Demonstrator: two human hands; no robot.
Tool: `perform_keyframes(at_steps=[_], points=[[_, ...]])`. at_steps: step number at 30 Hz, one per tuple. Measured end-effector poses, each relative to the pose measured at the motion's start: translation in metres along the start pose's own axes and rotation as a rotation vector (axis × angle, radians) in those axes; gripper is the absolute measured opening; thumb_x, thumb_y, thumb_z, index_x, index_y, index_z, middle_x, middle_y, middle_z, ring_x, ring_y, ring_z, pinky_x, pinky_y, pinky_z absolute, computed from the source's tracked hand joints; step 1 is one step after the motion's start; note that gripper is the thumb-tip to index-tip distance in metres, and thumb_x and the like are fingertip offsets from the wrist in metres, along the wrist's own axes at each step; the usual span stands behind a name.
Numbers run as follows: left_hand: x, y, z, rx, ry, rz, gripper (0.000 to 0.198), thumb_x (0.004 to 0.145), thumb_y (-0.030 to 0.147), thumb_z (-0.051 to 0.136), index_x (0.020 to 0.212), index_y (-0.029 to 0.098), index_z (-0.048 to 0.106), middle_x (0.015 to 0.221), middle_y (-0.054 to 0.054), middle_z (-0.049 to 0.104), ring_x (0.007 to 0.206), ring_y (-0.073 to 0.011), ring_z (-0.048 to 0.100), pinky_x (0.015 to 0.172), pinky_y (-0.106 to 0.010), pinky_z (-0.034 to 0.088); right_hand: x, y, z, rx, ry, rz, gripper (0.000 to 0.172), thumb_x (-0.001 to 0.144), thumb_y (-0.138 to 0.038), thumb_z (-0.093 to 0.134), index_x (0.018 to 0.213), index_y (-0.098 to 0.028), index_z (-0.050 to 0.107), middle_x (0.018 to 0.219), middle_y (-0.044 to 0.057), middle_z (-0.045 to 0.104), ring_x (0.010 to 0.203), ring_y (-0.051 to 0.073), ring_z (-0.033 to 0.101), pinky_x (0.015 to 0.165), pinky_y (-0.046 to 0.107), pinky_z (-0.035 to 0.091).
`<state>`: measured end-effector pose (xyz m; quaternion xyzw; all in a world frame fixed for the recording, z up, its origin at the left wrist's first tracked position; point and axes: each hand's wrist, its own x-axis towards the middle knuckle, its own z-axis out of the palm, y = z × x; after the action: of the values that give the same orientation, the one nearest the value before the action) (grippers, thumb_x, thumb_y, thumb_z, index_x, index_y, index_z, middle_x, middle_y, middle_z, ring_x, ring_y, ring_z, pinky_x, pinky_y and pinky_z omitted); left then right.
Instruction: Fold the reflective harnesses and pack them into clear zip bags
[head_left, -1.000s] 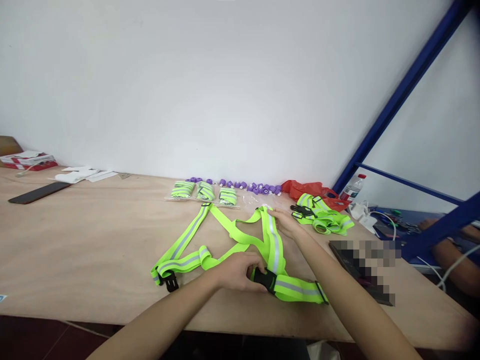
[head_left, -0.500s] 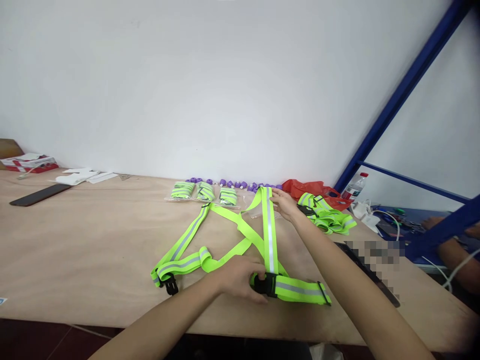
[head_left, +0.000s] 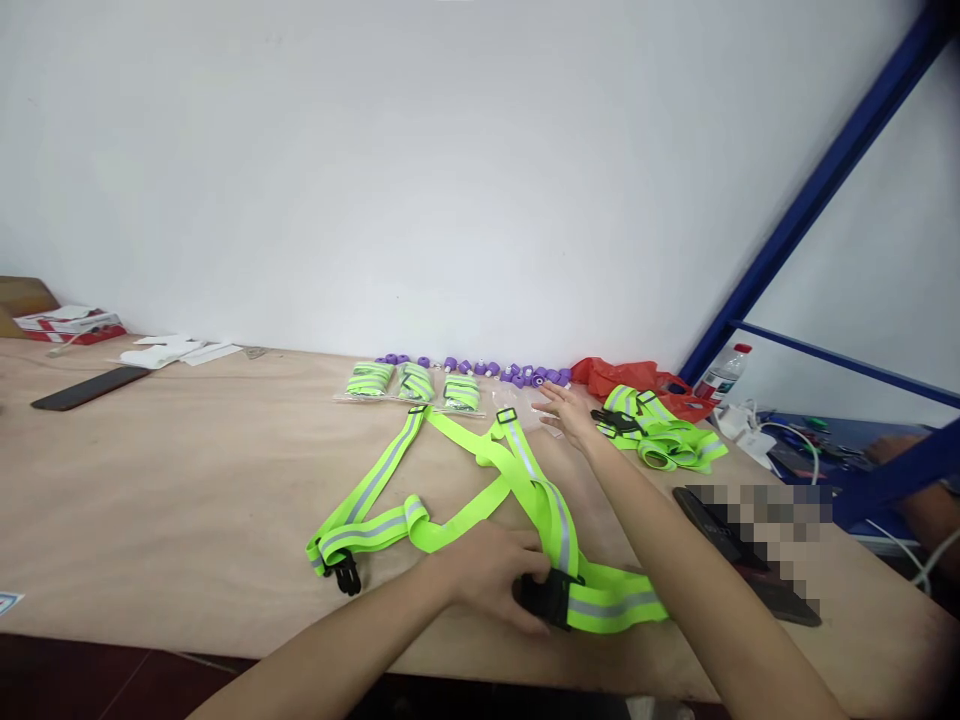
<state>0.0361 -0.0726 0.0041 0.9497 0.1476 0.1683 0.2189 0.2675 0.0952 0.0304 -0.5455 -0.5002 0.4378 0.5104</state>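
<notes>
A neon yellow-green reflective harness [head_left: 375, 480] with grey stripes lies spread on the table before me. My left hand [head_left: 495, 575] is closed around a black plastic buckle [head_left: 550, 598] at the harness's near right side. A second black buckle [head_left: 346, 573] hangs at the left end of the waist strap. My right hand [head_left: 568, 412] is stretched over the table just right of the harness's upper strap slider [head_left: 508, 415], fingers apart and holding nothing. Beneath and beside its fingers lies a clear plastic bag [head_left: 517, 402].
Several bagged harnesses [head_left: 370, 379] and purple spools [head_left: 517, 376] line the wall side. Right of my right arm are another loose harness [head_left: 664, 435], a red bag [head_left: 626, 378], a bottle [head_left: 722, 374] and a dark flat object [head_left: 787, 600]. A blue metal frame [head_left: 810, 200] rises there.
My right hand has let go of the upper shoulder strap, which has dropped onto the table. My left hand, still on the buckle, has shifted slightly right and nearer.
</notes>
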Motion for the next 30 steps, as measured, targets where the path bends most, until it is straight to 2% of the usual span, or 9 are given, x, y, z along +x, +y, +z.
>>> perform_keyframes(at_steps=[4, 6, 8, 11, 13, 15, 20, 24, 30], points=[[-0.002, 0.000, -0.001, 0.034, 0.025, -0.092, 0.038, 0.078, 0.056, 0.074, 0.091, 0.022, 0.060, 0.094, -0.002, 0.065, 0.076, -0.0188, 0.060, 0.057, -0.028, 0.035, -0.011, 0.005, -0.001, -0.117, 0.000, -0.025, 0.044, 0.069, -0.016, 0.065, 0.113, -0.024, 0.063, 0.141, 0.012, 0.059, 0.094, 0.024, 0.073, 0.060, 0.029, 0.057], [-0.003, 0.000, -0.002, 0.039, 0.041, -0.111, 0.037, 0.080, 0.054, 0.073, 0.095, 0.022, 0.061, 0.096, -0.002, 0.066, 0.080, -0.0199, 0.061, 0.060, -0.028, 0.038, -0.026, 0.006, -0.004, -0.180, -0.008, -0.065, 0.040, 0.070, -0.018, 0.066, 0.109, -0.023, 0.065, 0.133, 0.013, 0.064, 0.096, 0.026, 0.072, 0.068, 0.035, 0.059], [-0.004, 0.000, -0.003, 0.034, 0.072, -0.133, 0.039, 0.079, 0.053, 0.074, 0.099, 0.023, 0.060, 0.099, -0.003, 0.066, 0.084, -0.0219, 0.062, 0.063, -0.029, 0.041, -0.049, 0.007, -0.013, -0.233, -0.016, -0.118, 0.034, 0.070, -0.021, 0.067, 0.105, -0.023, 0.068, 0.126, 0.012, 0.069, 0.104, 0.028, 0.069, 0.083, 0.041, 0.057], [-0.003, -0.002, -0.002, 0.022, 0.128, -0.160, 0.039, 0.079, 0.048, 0.075, 0.101, 0.021, 0.058, 0.102, -0.005, 0.066, 0.090, -0.0247, 0.062, 0.070, -0.031, 0.044, -0.091, 0.009, -0.037, -0.306, -0.015, -0.184, 0.029, 0.075, -0.031, 0.067, 0.103, -0.024, 0.070, 0.120, 0.010, 0.072, 0.110, 0.029, 0.066, 0.099, 0.046, 0.050], [-0.003, -0.004, -0.001, 0.022, 0.145, -0.158, 0.037, 0.078, 0.047, 0.077, 0.098, 0.021, 0.059, 0.103, -0.006, 0.066, 0.094, -0.0259, 0.061, 0.073, -0.032, 0.044, -0.123, 0.011, -0.057, -0.482, -0.002, -0.269, 0.031, 0.080, -0.040, 0.062, 0.104, -0.024, 0.071, 0.116, 0.011, 0.073, 0.109, 0.031, 0.067, 0.097, 0.047, 0.051], [-0.002, -0.006, 0.000, 0.018, 0.144, -0.150, 0.037, 0.077, 0.047, 0.079, 0.095, 0.021, 0.060, 0.104, -0.007, 0.065, 0.097, -0.0266, 0.060, 0.075, -0.033, 0.044, -0.154, 0.012, -0.077, -0.592, -0.003, -0.248, 0.034, 0.084, -0.046, 0.058, 0.106, -0.023, 0.072, 0.116, 0.011, 0.073, 0.108, 0.032, 0.067, 0.094, 0.046, 0.053], [-0.001, -0.006, 0.002, 0.006, 0.128, -0.183, 0.037, 0.075, 0.046, 0.081, 0.094, 0.021, 0.061, 0.104, -0.006, 0.064, 0.096, -0.0251, 0.059, 0.075, -0.032, 0.044, -0.212, 0.014, -0.107, -0.748, -0.121, -0.188, 0.044, 0.085, -0.052, 0.061, 0.118, -0.025, 0.070, 0.129, 0.010, 0.068, 0.120, 0.033, 0.061, 0.106, 0.048, 0.047], [-0.001, -0.007, 0.006, 0.028, 0.139, -0.209, 0.040, 0.073, 0.050, 0.081, 0.094, 0.021, 0.061, 0.101, -0.004, 0.063, 0.093, -0.0241, 0.059, 0.074, -0.032, 0.043, -0.227, 0.022, -0.116, -0.825, -0.256, -0.163, 0.048, 0.080, -0.045, 0.068, 0.123, -0.024, 0.068, 0.135, 0.010, 0.064, 0.128, 0.033, 0.056, 0.110, 0.048, 0.043], [-0.003, -0.012, 0.011, 0.001, 0.163, -0.210, 0.045, 0.072, 0.056, 0.081, 0.094, 0.022, 0.062, 0.101, -0.004, 0.063, 0.093, -0.0236, 0.058, 0.076, -0.031, 0.043, -0.224, 0.030, -0.127, -0.845, -0.252, -0.185, 0.041, 0.083, -0.043, 0.066, 0.120, -0.027, 0.070, 0.127, 0.008, 0.069, 0.120, 0.032, 0.062, 0.106, 0.045, 0.047]])
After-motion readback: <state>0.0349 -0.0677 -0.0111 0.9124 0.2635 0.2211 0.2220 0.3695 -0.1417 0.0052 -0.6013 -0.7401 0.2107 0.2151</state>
